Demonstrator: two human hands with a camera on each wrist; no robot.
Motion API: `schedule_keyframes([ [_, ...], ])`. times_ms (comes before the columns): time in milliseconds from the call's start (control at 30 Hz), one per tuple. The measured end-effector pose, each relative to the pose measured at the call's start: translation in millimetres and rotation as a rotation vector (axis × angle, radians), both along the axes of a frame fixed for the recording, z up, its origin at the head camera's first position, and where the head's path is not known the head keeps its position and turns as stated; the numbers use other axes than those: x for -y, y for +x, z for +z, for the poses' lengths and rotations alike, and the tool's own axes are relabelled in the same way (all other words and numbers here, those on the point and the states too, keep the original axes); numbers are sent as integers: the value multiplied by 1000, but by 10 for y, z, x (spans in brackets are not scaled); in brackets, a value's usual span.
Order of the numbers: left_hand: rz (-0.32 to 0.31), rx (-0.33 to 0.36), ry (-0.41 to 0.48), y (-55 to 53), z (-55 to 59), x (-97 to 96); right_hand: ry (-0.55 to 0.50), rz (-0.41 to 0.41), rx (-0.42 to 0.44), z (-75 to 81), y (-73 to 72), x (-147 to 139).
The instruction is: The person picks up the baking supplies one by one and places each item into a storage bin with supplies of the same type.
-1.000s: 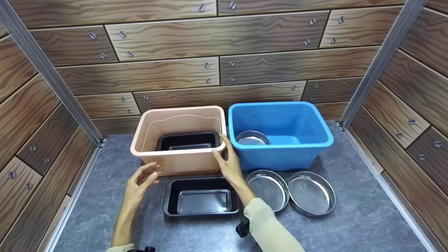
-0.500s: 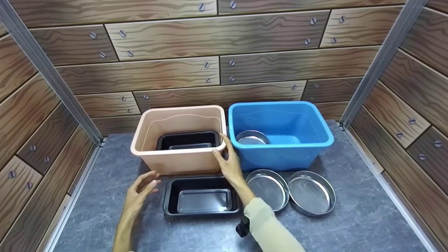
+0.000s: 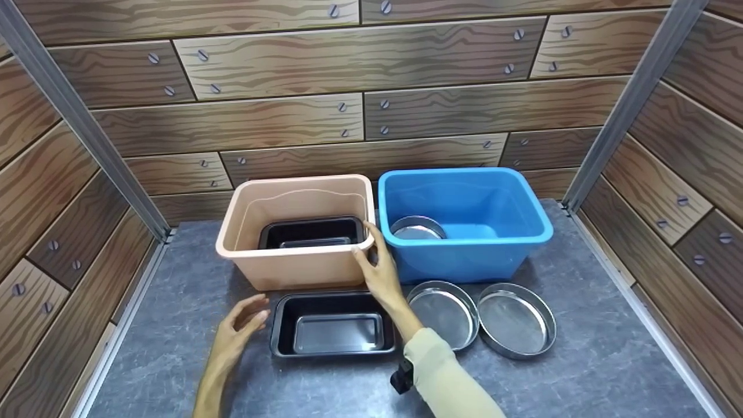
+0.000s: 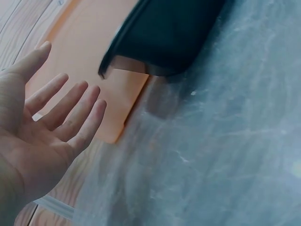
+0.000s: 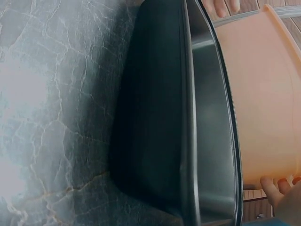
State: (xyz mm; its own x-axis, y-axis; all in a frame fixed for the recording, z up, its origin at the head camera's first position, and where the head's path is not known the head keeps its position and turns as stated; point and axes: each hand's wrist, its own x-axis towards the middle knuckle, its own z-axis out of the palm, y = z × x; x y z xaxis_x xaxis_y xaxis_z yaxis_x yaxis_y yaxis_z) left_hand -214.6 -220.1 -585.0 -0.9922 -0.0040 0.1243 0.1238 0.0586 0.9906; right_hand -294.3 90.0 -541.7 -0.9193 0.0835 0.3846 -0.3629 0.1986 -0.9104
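My right hand (image 3: 382,276) grips the front right corner of a peach plastic bin (image 3: 299,271), thumb at the front rim and fingers along the right side. The right wrist view shows its fingers (image 5: 273,190) against the bin wall. A black loaf pan (image 3: 313,225) lies inside that bin. In front of the bin, a second black loaf pan (image 3: 339,337) sits on the tabletop beneath my right forearm. Left of this pan hovers my left hand (image 3: 237,328), fingers loosely bent and holding nothing. The left wrist view shows its palm (image 4: 42,150) beside the pan's end.
A blue plastic bin (image 3: 458,258) stands right of the peach one, with a round metal pan (image 3: 417,227) inside. Two more round pans, one nearer (image 3: 444,316) and one farther right (image 3: 516,322), lie before it. Wood-patterned walls (image 3: 360,116) enclose the grey tabletop (image 3: 603,360).
My left hand has come down from the front left of the peach bin toward the left end of the front loaf pan. My right hand stays at the bin's corner.
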Motion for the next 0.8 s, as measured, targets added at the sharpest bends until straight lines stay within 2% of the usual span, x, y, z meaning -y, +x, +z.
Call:
schedule_keyframes([
  [300,-7,-5,-31,49,-125,-13,-8,11,7,4,10,-2],
  [500,-4,63,-16,99,-182,-13,7,3,6,-1,19,-5],
  [800,-2,88,-26,94,-232,-34,-3,0,8,18,10,6],
])
